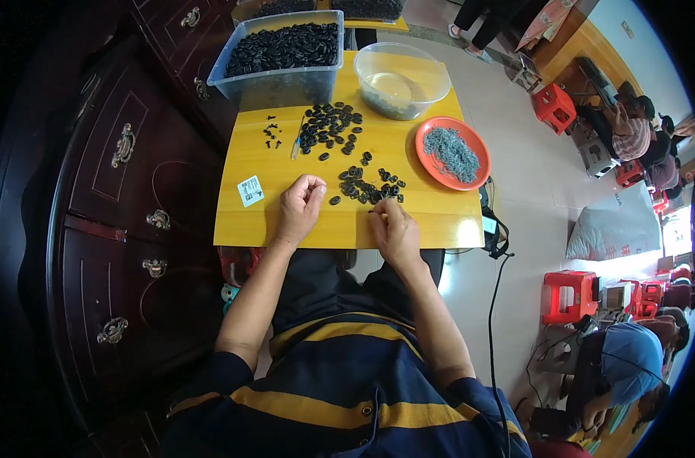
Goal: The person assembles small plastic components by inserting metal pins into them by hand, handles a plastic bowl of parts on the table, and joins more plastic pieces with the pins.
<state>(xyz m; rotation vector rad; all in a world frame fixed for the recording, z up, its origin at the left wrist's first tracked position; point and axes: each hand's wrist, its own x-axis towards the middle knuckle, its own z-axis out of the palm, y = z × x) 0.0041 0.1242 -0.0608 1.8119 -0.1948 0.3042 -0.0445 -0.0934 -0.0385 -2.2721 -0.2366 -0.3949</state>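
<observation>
My left hand (300, 208) hovers over the front of the yellow table (240, 229), its fingers curled closed and their tips pressed together. Whatever sits in them, if anything, is too small to make out. To its right, my right hand (398, 235) pinches at the near edge of a loose cluster of small black oval pieces (355, 187). A tiny dark thing shows at its fingertips, but its kind is unclear. Farther back lies a second group of black oval pieces (328, 131). A thin pen-like tool (295, 146) rests on that group's left side.
A clear bin (286, 85) full of black pieces and a clear round bowl (408, 103) stand at the back. An orange plate (484, 169) holds grey slender bits (450, 153). A white label (250, 191) lies left. Dark drawers (134, 153) flank the table; other people sit far right.
</observation>
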